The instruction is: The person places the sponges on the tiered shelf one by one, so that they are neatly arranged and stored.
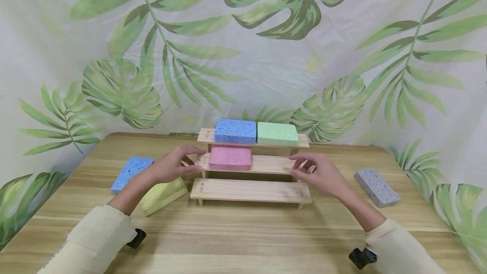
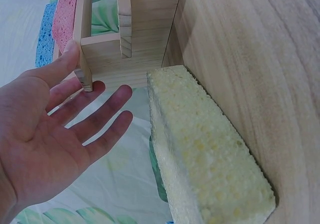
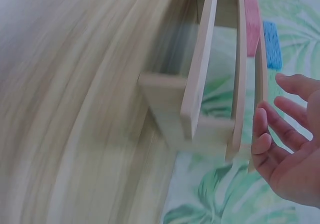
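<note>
Both hands, left hand (image 1: 173, 167) and right hand (image 1: 317, 172), were spread at the three-tiered wooden rack (image 1: 251, 189) (nothing gripped); uneven pushing could dislodge the pink rectangular sponge (image 1: 230, 158).

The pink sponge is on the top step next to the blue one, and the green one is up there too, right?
Not quite. The pink sponge sits on the middle step of the wooden rack, as the head view shows. The top step holds only a blue sponge and the green sponge, side by side.

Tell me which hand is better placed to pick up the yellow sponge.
Probably the left hand: the yellow sponge lies just beside its open fingers. The right hand is across the wooden stand.
</note>
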`<state>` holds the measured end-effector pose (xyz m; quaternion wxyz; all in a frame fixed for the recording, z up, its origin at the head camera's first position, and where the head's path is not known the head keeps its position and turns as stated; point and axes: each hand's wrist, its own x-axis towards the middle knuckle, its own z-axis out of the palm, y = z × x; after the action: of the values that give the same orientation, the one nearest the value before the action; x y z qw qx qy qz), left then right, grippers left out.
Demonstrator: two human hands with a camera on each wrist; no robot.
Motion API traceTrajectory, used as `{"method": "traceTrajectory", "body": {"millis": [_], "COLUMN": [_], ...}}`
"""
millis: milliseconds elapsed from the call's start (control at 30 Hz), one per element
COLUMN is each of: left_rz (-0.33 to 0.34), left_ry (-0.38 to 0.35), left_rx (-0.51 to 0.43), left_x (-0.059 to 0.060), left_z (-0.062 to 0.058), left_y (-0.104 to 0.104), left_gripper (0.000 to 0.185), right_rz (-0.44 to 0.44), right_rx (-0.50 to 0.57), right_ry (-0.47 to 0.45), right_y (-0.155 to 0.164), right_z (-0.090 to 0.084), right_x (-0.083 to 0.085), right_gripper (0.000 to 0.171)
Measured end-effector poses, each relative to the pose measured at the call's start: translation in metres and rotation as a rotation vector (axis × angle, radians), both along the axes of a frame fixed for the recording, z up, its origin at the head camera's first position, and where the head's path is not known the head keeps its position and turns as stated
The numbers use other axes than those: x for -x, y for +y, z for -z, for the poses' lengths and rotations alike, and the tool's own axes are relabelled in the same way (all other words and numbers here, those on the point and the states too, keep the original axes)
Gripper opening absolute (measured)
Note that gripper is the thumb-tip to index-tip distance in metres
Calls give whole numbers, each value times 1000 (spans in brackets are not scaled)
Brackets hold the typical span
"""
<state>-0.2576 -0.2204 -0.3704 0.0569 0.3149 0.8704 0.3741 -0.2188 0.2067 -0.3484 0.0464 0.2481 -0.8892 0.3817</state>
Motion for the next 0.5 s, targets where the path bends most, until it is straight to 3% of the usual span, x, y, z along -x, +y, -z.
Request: {"method": "traceTrajectory", "body": {"millis": [500], "left_rz": [-11], "left_ry": [-11], "left_rx": [0], "left_x": [-2], "left_z": [-2], "left_y": [0], "left_gripper": [52], "right_rz": [264], "right_rx": [-109], "right_ry": [25], "right_y": [91], "right_z": [10], "right_x": [-9], "right_gripper": [34]}}
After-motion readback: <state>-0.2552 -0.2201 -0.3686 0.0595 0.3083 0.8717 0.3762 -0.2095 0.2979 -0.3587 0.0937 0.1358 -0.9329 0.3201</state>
